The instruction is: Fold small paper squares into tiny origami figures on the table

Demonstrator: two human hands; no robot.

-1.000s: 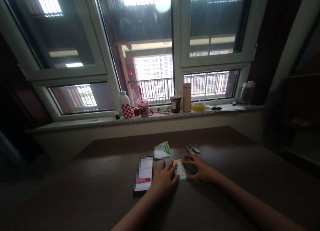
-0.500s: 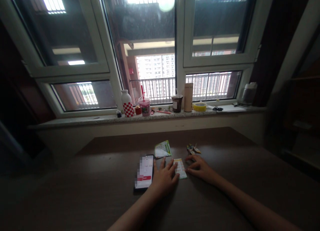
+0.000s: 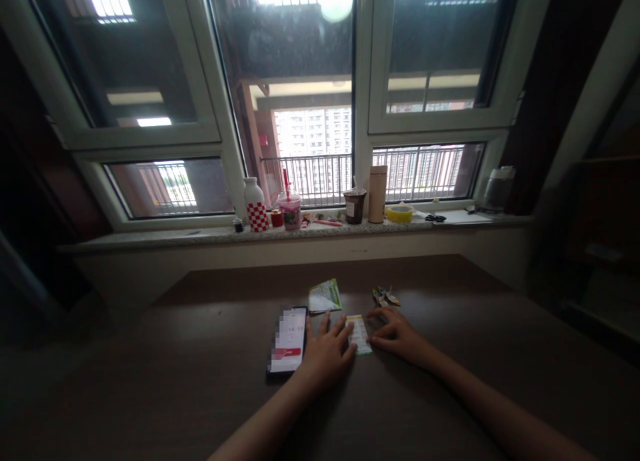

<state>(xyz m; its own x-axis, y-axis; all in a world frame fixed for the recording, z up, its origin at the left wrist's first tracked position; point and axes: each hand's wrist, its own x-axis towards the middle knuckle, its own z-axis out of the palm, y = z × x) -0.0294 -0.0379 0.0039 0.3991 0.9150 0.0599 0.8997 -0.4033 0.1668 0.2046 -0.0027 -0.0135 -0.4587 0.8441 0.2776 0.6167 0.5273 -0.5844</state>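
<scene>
On the brown table lies a small printed packet (image 3: 359,336), flat between my two hands. My left hand (image 3: 327,349) rests with spread fingers, its thumb and fingertips at the packet's left edge. A phone (image 3: 287,344) with a lit screen lies just left of that hand. My right hand (image 3: 395,334) is at the packet's right edge, fingers loosely curved and apart, with nothing seen in them. Beyond the left fingertips is a green and white packet (image 3: 325,296). Small crumpled wrapper pieces (image 3: 386,296) lie past the right hand.
The table (image 3: 225,334) reaches toward a stone windowsill (image 3: 210,238). On the sill stand a checkered bottle (image 3: 257,208), a pink drink cup (image 3: 290,211), a dark drink cup (image 3: 355,206), a tan flask (image 3: 377,194), yellow tape (image 3: 400,214) and black scissors (image 3: 435,218).
My right hand has shifted very slightly left along with the packet in the picture. The view has moved a little; otherwise both hands keep about the same pose.
</scene>
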